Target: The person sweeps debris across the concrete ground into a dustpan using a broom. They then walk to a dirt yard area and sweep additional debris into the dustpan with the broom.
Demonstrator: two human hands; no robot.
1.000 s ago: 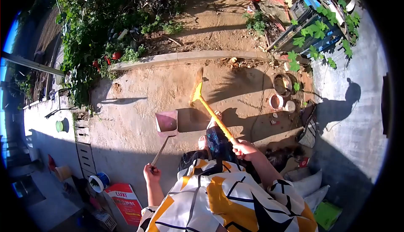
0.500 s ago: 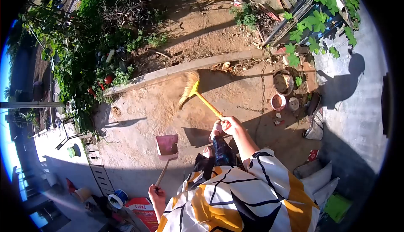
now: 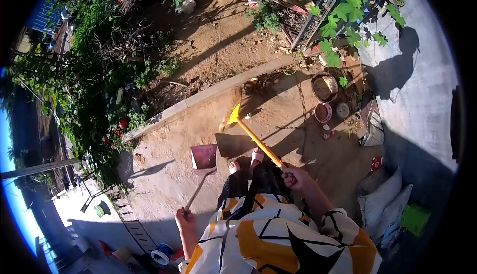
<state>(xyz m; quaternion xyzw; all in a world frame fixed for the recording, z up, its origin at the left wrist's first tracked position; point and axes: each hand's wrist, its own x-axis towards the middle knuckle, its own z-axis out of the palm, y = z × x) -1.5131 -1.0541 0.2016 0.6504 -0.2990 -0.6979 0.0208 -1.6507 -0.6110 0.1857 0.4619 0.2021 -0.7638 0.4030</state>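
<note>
My right hand [image 3: 296, 177] is wrapped round the end of the yellow handle of a broom [image 3: 258, 142]. The broom's bristles rest near the ground beside a concrete curb [image 3: 198, 97], partly in shadow. My left hand [image 3: 186, 221] grips the thin stick of a pinkish dustpan [image 3: 204, 157]. That pan lies on the sunlit ground, left of my feet and below the broom head. Its inside is partly shaded, so its contents cannot be made out.
Round pots [image 3: 325, 87] stand at the right, with a chain on the ground near them. Leafy plants [image 3: 79, 120] grow at the left. White sacks [image 3: 380, 197] and a green container [image 3: 415, 219] are at the lower right. Beyond the curb lies bare soil.
The broom head and my right hand have moved right, with my right hand also lower in view. The dustpan has shifted slightly right and up. The whole view has tilted.
</note>
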